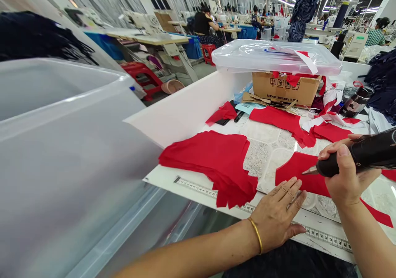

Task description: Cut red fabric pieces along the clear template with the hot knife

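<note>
My right hand [352, 177] grips a black handheld tool [374, 152] with a pointed metal tip. The tip points left and meets, or hovers just over, a red fabric piece [301, 164]; contact is not certain. Flat by the lower edge of that piece lies my left hand [280, 212], fingers stretched out, with a gold bangle [256, 234] at the wrist. It partly covers the tape measure [328, 237] that runs along the table's front edge. To its left sits a stack of red fabric pieces [210, 152], partly hanging over the tape.
Behind are more red pieces [275, 117], a cardboard box [284, 89] under a clear plastic lid [275, 57], and a dark bottle [355, 101]. A large translucent bin [62, 154] stands close on the left. People sit at sewing tables farther back.
</note>
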Demonstrator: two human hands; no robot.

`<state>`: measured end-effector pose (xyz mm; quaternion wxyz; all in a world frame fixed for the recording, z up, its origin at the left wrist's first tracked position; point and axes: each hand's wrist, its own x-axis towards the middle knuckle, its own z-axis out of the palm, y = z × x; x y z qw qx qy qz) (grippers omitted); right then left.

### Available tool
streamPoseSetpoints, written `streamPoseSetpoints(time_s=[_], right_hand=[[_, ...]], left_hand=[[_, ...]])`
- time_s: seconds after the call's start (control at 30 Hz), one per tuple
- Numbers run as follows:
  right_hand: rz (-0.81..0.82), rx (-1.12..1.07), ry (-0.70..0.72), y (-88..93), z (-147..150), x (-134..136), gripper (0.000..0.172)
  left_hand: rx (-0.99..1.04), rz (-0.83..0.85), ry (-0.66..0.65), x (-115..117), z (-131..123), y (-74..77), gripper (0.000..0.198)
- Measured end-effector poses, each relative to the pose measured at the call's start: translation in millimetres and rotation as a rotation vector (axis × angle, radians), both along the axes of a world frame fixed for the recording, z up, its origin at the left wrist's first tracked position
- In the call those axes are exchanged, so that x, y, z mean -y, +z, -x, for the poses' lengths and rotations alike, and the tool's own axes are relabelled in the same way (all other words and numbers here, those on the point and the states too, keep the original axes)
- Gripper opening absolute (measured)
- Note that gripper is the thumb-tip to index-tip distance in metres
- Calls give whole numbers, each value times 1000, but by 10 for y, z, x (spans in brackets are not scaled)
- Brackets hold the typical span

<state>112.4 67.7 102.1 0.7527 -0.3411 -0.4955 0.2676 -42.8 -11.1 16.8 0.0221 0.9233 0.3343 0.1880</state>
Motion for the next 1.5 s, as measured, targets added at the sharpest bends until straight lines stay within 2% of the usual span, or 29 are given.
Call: streamPoseSetpoints(time_s=[0.27, 0.47, 0.83, 1.1, 1.27, 1.5], right_hand=[[-16, -36, 150, -66, 390, -50, 26], [-30, -32, 195, -85, 534, -44, 24], [-9, -24, 197, -102, 576, -44, 26], [12, -20, 183, -114, 583, -45, 29], [0, 25, 162, -138, 583, -58, 18], [-17, -39, 210, -67, 518, 68, 25]], left_hand=[[74, -24, -10, 15, -20, -83, 77], [95, -85, 40, 33, -68, -118, 77], [62, -77, 46, 41, -56, -43, 77], [96, -100, 71, 29, -73, -77, 80], [91, -110, 84, 37, -91, -65, 80], [108, -103, 95, 66, -196, -78, 81]])
